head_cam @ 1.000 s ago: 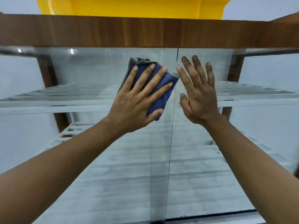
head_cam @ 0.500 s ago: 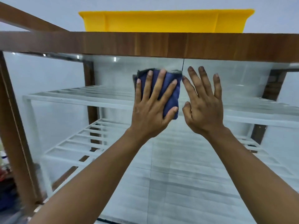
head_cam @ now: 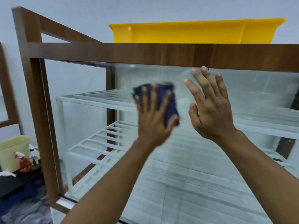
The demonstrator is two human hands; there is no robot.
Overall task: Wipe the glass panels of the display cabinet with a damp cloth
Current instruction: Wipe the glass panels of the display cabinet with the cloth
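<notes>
A wood-framed display cabinet [head_cam: 40,110] fills the view, with sliding glass panels [head_cam: 186,183] on its front. My left hand [head_cam: 153,120] lies flat, fingers spread, pressing a dark blue cloth [head_cam: 171,109] against the left glass panel near its top; the hand and cloth are motion-blurred. Just to the right, my right hand [head_cam: 212,110] rests open against the glass, fingertips close under the brown top rail [head_cam: 145,53]. White slatted shelves [head_cam: 97,97] show through the glass.
A yellow plastic tub [head_cam: 194,33] sits on top of the cabinet. To the left, beside the cabinet, a cream container [head_cam: 13,151] and spray bottles [head_cam: 33,153] stand on a dark surface. A pale wall is behind.
My left hand has slid the cloth leftward and a little down across the glass, away from my right hand. My head has turned, bringing the cabinet's left post and side items into view.
</notes>
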